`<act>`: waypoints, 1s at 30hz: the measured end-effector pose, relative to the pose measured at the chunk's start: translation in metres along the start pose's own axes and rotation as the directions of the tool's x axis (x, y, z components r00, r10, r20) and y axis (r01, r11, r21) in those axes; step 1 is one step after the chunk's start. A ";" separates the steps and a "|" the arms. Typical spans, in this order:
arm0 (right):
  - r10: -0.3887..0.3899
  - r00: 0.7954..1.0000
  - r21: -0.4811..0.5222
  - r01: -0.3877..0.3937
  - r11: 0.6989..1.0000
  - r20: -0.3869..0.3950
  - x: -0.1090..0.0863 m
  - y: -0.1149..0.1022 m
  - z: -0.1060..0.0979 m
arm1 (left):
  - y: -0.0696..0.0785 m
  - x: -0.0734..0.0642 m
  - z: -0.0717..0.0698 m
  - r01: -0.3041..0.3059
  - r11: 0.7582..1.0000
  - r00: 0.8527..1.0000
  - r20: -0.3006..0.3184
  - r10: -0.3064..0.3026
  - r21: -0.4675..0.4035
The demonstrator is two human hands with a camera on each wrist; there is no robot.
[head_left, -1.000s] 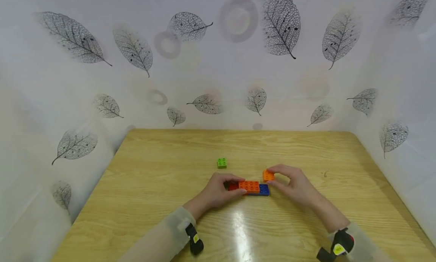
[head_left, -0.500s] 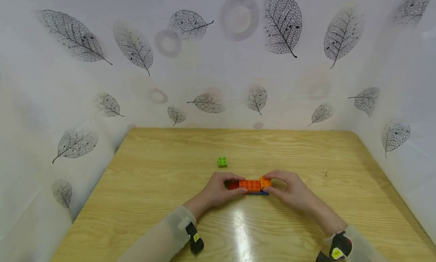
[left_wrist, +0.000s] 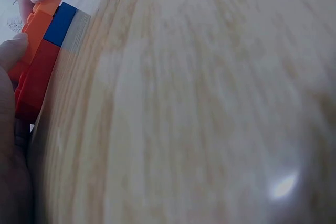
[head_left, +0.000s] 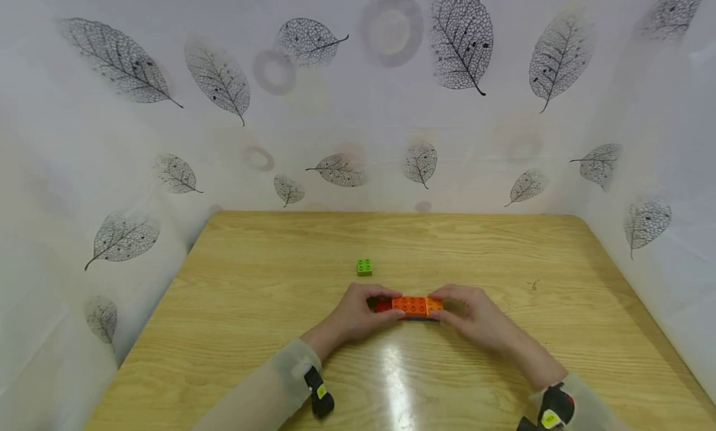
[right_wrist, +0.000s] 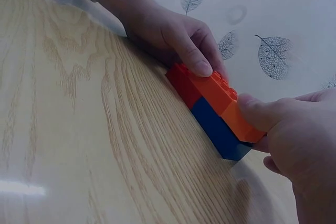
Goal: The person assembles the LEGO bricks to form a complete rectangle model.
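Note:
A red brick (right_wrist: 182, 86) and a blue brick (right_wrist: 218, 129) lie end to end on the wooden table as a bottom row. Across both sits a longer orange-red brick (head_left: 411, 305), pinched at its left part by my left hand (head_left: 363, 313), thumb on the near side. My right hand (head_left: 475, 316) pinches a small light-orange brick (head_left: 434, 305) between thumb and fingers. That small brick is on the blue brick's right part, end against the orange-red one. Whether it is fully seated, I cannot tell. Fingers hide the far sides of the bricks.
A small green brick (head_left: 364, 267) with studs up lies behind the left hand, apart from the others. The wooden table (head_left: 252, 250) meets a white leaf-printed cloth (head_left: 358, 120) at its back and sides.
My right hand has brought the small light-orange brick left and down from beyond the blue brick onto its right part. My left hand has stayed on the orange-red brick.

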State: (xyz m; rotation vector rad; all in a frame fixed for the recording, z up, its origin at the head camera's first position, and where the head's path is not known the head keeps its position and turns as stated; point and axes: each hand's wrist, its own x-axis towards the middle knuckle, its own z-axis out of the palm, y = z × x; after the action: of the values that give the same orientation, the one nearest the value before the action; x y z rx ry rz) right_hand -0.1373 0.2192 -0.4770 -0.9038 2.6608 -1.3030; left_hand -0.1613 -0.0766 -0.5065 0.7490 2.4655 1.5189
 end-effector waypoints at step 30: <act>-0.063 0.997 -0.002 0.063 0.998 -0.033 0.007 0.012 0.009 | 0.001 -0.003 -0.002 -0.029 0.999 1.000 -0.008 0.029 0.033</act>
State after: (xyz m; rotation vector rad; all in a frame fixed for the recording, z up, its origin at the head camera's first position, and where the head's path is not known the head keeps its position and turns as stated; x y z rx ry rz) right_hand -0.1466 0.2145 -0.4906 -0.9820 2.6791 -1.3408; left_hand -0.1593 -0.0788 -0.5051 0.7887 2.5019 1.4974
